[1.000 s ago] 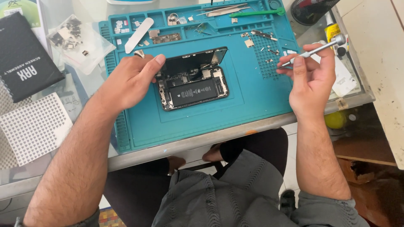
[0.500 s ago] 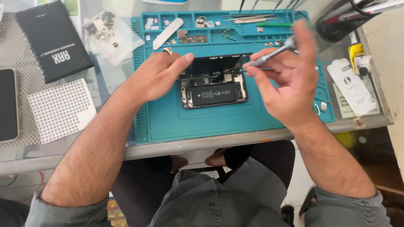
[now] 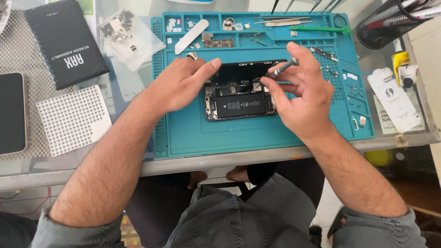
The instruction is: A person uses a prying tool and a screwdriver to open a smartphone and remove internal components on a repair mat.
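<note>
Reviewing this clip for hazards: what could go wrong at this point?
1. The screwdriver in the right hand angles down into the opened phone; a slip could gouge the battery or nearby parts.
2. Tiny loose parts lie on the blue mat beside that hand, easily brushed away.
3. The left hand steadies just one edge, so the phone might shift.

Black rectangular box [image 3: 64,43] with white lettering — far left of the surface. Clear plastic bag [image 3: 131,34] of small parts beside it. Dark-screened device [image 3: 11,112] at left edge. White rounded packet [image 3: 394,98] — right, over a printed label [image 3: 381,120].
</note>
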